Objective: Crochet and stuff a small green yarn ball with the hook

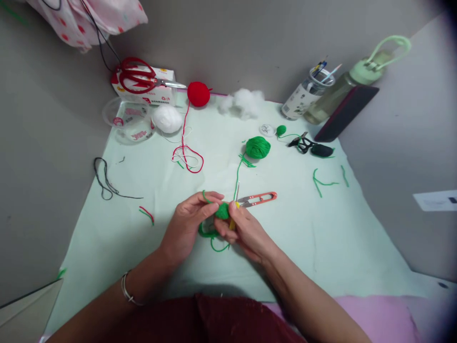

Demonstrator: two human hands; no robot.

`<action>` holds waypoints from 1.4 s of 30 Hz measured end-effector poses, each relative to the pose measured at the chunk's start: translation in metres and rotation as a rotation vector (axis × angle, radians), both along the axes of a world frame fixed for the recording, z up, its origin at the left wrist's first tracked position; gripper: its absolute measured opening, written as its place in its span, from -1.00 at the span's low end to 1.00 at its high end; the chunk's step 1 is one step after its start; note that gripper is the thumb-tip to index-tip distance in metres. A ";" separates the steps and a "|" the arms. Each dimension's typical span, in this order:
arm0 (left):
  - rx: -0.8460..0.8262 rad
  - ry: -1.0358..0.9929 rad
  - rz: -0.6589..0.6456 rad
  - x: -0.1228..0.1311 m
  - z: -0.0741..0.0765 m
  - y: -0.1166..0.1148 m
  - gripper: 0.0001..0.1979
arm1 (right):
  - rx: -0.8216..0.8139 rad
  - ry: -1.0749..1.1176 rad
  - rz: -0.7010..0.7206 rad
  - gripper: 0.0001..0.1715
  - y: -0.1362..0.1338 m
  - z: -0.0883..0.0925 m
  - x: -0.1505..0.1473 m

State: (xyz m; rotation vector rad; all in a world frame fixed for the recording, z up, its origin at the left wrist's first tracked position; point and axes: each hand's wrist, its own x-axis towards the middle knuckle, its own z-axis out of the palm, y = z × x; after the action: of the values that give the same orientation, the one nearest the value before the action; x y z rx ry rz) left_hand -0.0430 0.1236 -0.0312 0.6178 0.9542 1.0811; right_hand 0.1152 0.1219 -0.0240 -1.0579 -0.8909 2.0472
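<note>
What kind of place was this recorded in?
Probably a small craft desk against grey panels: yarn balls, white stuffing and thread snips are laid out on it.

A small, rounded piece of green yarn work (222, 210), bright and fuzzy, is pinched by the left fingers (210, 208) just above the near middle of the table (285, 267). Beside it, a slim crochet hook (232, 224) with a yellow handle is gripped in the right fingers (241, 215), its thin metal shaft pointing away from the wearer. A green strand (237, 175) runs from near the hands to a plump ball of green yarn (257, 147), wound in visible loops and resting farther back, right of centre. More green yarn loops over a left finger, and a loose curl (218, 250) lies below the hands.
</note>
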 end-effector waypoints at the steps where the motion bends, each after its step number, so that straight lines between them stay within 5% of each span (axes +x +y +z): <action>1: -0.022 -0.011 0.034 0.000 0.000 0.000 -0.83 | 0.003 0.008 -0.017 -0.34 0.000 0.001 0.000; 10: 0.111 0.056 -0.138 -0.003 0.002 -0.001 -0.71 | -0.016 -0.006 -0.003 -0.23 -0.003 -0.004 0.000; 14: 0.241 0.195 -0.144 -0.003 0.006 -0.007 -0.78 | 0.106 0.035 0.046 -0.24 -0.005 -0.001 0.002; 19: 0.419 0.346 -0.351 0.004 0.010 -0.017 -0.66 | 0.247 -0.047 -0.034 -0.21 -0.007 0.004 0.003; 24: 0.468 0.556 -0.165 0.012 0.012 -0.019 -0.70 | 0.307 -0.102 0.030 -0.10 -0.011 0.005 0.003; 32: 0.344 0.522 -0.185 0.007 0.025 -0.011 -0.66 | 0.331 -0.025 0.093 -0.24 -0.015 0.012 -0.003; 37: 0.309 0.235 -0.274 0.003 0.039 -0.009 -0.66 | 0.215 0.108 0.146 -0.08 -0.010 0.021 0.004; 42: 0.330 0.299 -0.257 0.006 0.049 0.001 -0.77 | 0.095 0.167 0.084 -0.24 -0.003 0.027 0.013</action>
State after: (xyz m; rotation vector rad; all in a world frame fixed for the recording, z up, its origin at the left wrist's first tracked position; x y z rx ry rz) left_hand -0.0370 0.1248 0.0175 1.1674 0.9257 0.9354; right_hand 0.1278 0.1185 0.0028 -0.7982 -0.9502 2.1045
